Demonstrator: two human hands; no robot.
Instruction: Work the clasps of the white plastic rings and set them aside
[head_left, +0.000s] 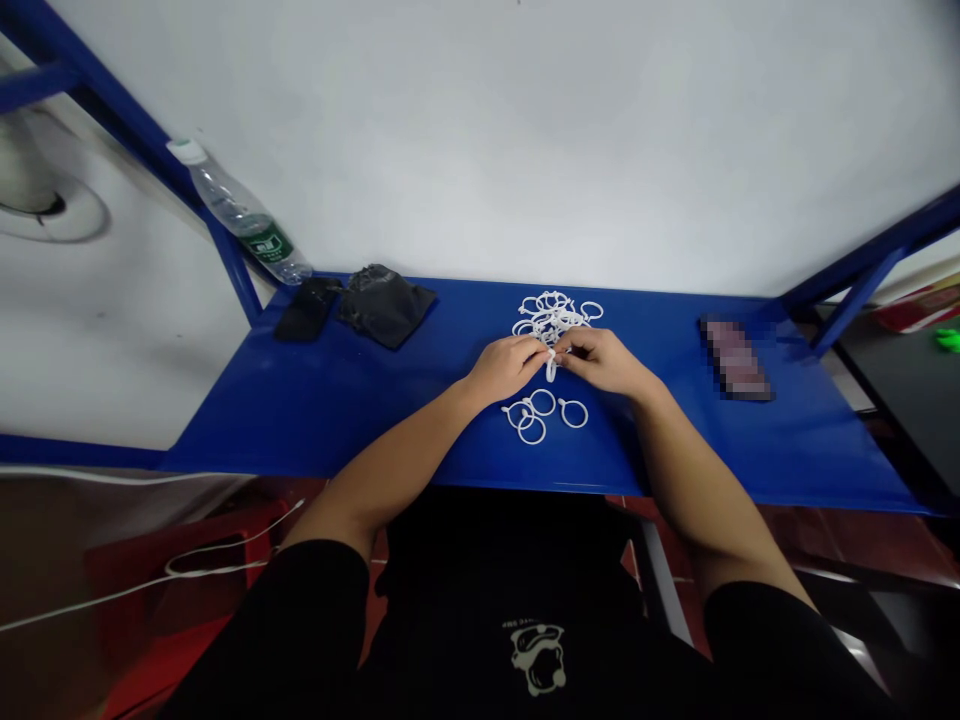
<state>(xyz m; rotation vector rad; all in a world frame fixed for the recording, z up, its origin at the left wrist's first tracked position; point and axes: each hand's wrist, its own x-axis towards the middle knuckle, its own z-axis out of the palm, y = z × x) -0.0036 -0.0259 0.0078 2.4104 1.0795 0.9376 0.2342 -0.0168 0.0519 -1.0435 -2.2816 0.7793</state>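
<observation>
My left hand (506, 368) and my right hand (604, 360) meet over the blue table (315, 400), fingers pinched together on one white plastic ring (551, 368) held between them. Just behind the hands lies a tangled pile of white rings (553, 313). In front of the hands, three separate white rings (541, 415) lie flat on the table near its front edge.
A black pouch (384, 303) and a flat black item (306, 308) lie at the back left. A plastic water bottle (241, 215) leans against the blue frame post. A blurred phone-like object (735, 358) lies at the right. A white wall stands behind.
</observation>
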